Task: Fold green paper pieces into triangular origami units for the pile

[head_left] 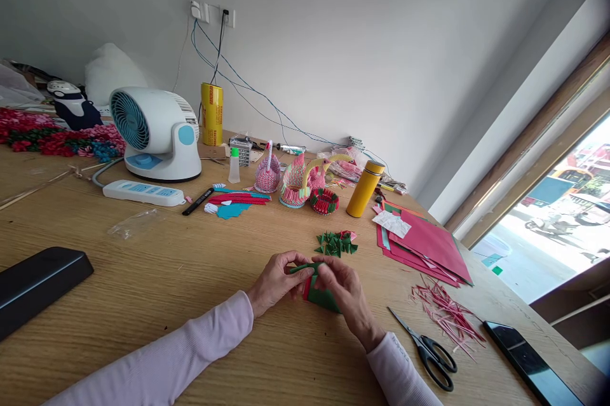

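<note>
My left hand (275,280) and my right hand (347,297) meet over the wooden table (157,291), both pinched on a small green and red piece of folded paper (318,293). The fingers of both hands are closed on its upper edge. Just beyond the hands lies a small heap of green folded paper triangles (335,243) with a pink one among them.
Black scissors (426,351) and red paper strips (445,312) lie to the right, by a phone (531,363) and red paper sheets (424,243). Farther back stand a yellow bottle (365,188), paper swans (295,180), a fan (155,133), a power strip (143,192). A black case (35,284) sits left.
</note>
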{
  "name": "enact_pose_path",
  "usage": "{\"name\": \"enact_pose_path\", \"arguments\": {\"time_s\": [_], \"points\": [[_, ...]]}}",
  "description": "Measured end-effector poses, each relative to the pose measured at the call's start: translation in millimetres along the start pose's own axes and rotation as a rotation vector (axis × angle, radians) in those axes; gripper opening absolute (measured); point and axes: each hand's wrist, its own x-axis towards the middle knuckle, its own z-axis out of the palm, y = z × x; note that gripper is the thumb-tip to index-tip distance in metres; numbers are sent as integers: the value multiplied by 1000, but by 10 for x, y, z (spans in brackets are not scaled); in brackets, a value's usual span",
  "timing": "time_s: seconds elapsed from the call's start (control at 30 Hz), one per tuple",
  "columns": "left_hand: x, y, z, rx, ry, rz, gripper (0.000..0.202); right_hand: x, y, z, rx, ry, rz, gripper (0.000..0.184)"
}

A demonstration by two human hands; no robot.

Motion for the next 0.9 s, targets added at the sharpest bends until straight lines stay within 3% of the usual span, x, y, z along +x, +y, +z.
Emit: {"name": "enact_pose_path", "arguments": {"time_s": [0.1,0.2,0.3,0.43,0.53,0.7,0.9], "points": [[1,1,9,-11,92,-5,38,38,104,-9,-32,63,-54,26],[-5,11,16,-82,153,-73,41,57,140,-4,-102,159,-198,14],[-15,40,16,-156,39,-159,36,38,85,0,-226,185,-335,7],[-32,92,7,-301,-82,-177,28,5,26,-26,-378,145,-422,14],[-33,98,-4,-357,-77,-185,30,-3,40,-56,-463,114,-451,17],[-17,57,-10,-273,14,-194,35,-6,52,-71,-533,54,-470,18],[-20,54,5,-227,25,-173,36,2,27,-47,-422,140,-397,15]]}}
